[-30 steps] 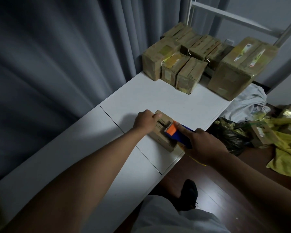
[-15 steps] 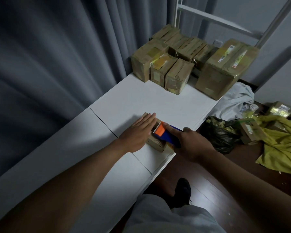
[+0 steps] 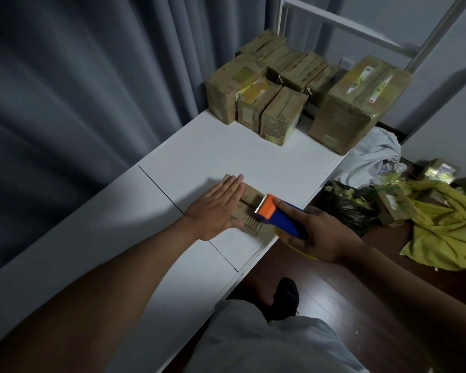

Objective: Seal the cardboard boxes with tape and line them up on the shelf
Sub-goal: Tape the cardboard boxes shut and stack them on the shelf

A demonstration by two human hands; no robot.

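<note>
Presently at a long white desk [image 3: 253, 157] set against a grey curtain [image 3: 78, 90], doubling as the shelf surface under a white metal frame [image 3: 342, 20]. Far end: a cluster of taped boxes [image 3: 256, 103], packed side by side, plus one bigger box [image 3: 353, 103] just beside them at the desk's right edge; presumably finished and lined up, kept clear of the working zone. On the floor to the right: yellow wrapping [image 3: 441, 224] and a black bag [image 3: 345, 205], probably discards. Near edge of desk: one small flat cardboard box [image 3: 253, 208], being sealed. Left hand [image 3: 215, 208] laid flat on its top, fingers straight and together, likely pinning the flaps and stopping any slide. Right hand [image 3: 315, 232] wrapped round the blue handle of a tape dispenser [image 3: 275, 214], orange toothed head resting on the box top by the centre seam. Tape itself not discernible.
</note>
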